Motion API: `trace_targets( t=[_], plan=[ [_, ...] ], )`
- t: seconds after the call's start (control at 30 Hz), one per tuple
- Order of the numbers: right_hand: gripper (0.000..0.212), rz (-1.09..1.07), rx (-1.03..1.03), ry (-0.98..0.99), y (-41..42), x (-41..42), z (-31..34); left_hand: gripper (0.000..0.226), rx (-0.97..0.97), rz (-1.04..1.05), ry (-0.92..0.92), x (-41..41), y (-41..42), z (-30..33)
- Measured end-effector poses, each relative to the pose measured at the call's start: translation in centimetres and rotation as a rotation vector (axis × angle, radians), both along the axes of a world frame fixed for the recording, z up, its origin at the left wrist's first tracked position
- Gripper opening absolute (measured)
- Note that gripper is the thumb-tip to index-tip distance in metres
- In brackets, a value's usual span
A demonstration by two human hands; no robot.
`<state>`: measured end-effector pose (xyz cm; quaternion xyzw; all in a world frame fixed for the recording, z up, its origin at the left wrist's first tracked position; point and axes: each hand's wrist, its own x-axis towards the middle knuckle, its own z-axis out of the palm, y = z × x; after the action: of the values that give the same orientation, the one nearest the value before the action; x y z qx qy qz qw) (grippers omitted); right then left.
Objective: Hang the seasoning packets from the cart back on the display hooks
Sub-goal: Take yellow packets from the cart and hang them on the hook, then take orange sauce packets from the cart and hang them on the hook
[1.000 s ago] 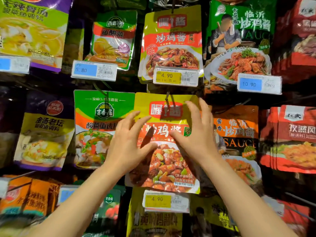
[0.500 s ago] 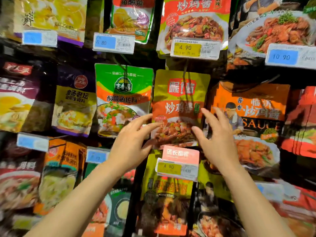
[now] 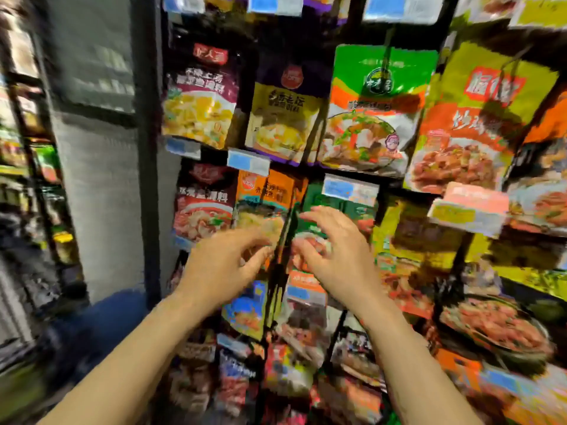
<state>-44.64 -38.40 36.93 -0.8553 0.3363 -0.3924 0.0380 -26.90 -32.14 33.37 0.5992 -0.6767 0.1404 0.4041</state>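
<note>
A: What are the hands doing right now?

B: Both are hanging in front of the rack, empty. The left hand (image 3: 227,265) is sitting with fingers spread and loosely curled, thumb out toward the middle; the right hand (image 3: 334,253) is facing it, fingers splayed the same way. Neither is gripping anything — they are just beside each other, not touching.

A: And the packets?

B: They are hanging in rows on the rack. The yellow-green packet (image 3: 469,124), with a red label and a dish pictured on it, is hanging at the upper right, well above the right hand. Next to it on the left a green packet (image 3: 374,108) is hanging, then a purple-and-yellow packet (image 3: 285,108), then a dark purple packet (image 3: 201,96) at the rack's left edge.

A: What is right behind the hands?

B: An orange packet (image 3: 264,194) is showing above the left hand's fingertips and a dark green packet (image 3: 337,210) above the right's. Whether the fingers are brushing them, I cannot tell — everything is smearing with blur.

A: Price tags?

B: A yellow tag (image 3: 466,213) is sticking out under the yellow-green packet, and blue tags (image 3: 248,161) are sitting under the others. A grey pillar (image 3: 101,179) is standing to the left.
</note>
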Motion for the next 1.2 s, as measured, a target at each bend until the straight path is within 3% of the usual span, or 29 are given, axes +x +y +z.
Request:
trace_targets(
  t=[0.2, 0.43, 0.53, 0.63, 0.83, 0.9, 1.07, 1.2],
  plan=[
    [0.027, 0.307, 0.245, 0.104, 6.4, 12.3, -8.0, 0.028, 0.197, 0.308, 0.179, 9.2, 11.1, -8.4],
    [0.029, 0.66, 0.455, 0.459, 13.1, 22.2, -17.4, 0.016, 0.377, 0.857, 0.541, 13.7, 26.3, -19.1],
    [0.037, 0.737, 0.575, 0.637, 15.3, 24.7, -20.6, 0.02, 0.394, 0.976, 0.645, 14.1, 30.5, -23.5],
    [0.052, 0.807, 0.688, 0.764, 16.3, 26.7, -24.2, 0.021, 0.409, 1.054, 0.617, 13.9, 32.2, -26.0],
    [0.074, 0.819, 0.899, 0.992, 14.6, 31.3, -29.3, 0.044, 0.466, 1.177, 0.485, 17.5, 31.9, -29.1],
    [0.074, 0.798, 0.897, 1.068, 13.4, 33.7, -30.7, 0.038, 0.488, 1.241, 0.432, 19.5, 31.0, -29.6],
    [0.063, 0.746, 0.908, 1.189, 9.5, 39.5, -34.2, 0.048, 0.689, 1.488, 0.324, 25.6, 29.7, -31.0],
    [0.061, 0.713, 0.899, 1.28, 7.8, 42.7, -37.9, 0.061, 0.9, 1.489, 0.266, 26.6, 30.1, -33.4]
  ],
)
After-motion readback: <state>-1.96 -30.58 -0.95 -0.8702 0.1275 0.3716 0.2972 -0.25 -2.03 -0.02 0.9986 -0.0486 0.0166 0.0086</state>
